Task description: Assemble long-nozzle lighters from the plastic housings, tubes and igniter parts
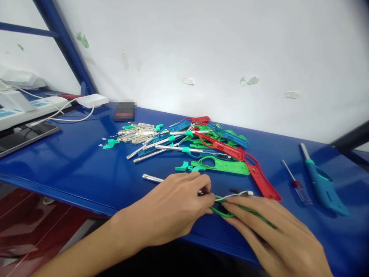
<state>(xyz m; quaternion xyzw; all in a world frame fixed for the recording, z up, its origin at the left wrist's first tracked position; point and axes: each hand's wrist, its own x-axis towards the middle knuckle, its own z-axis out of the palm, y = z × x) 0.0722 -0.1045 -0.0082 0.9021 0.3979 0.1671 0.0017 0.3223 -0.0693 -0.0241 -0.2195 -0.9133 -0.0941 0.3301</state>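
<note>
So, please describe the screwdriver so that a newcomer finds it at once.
Go to the blue table's right end, beyond the right hand. The screwdriver lies just left of the teal lighter. Unlike that lighter, it has a see-through handle with a red collar.

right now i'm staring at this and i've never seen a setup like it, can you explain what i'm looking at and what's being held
There is no machine here, just a person's bare hands. The one picture comes from a camera worn on their head, looking forward and down.

The right hand holds a green shell with a white wire over it. The left hand is bent in at the shell's other end, by a metal tube; its exact grip is hidden.

Beyond them on the blue table is a pile: red shells, more tubes and teal clips, among others. A screwdriver and a blue lighter-shaped tool lie to the right.
</note>
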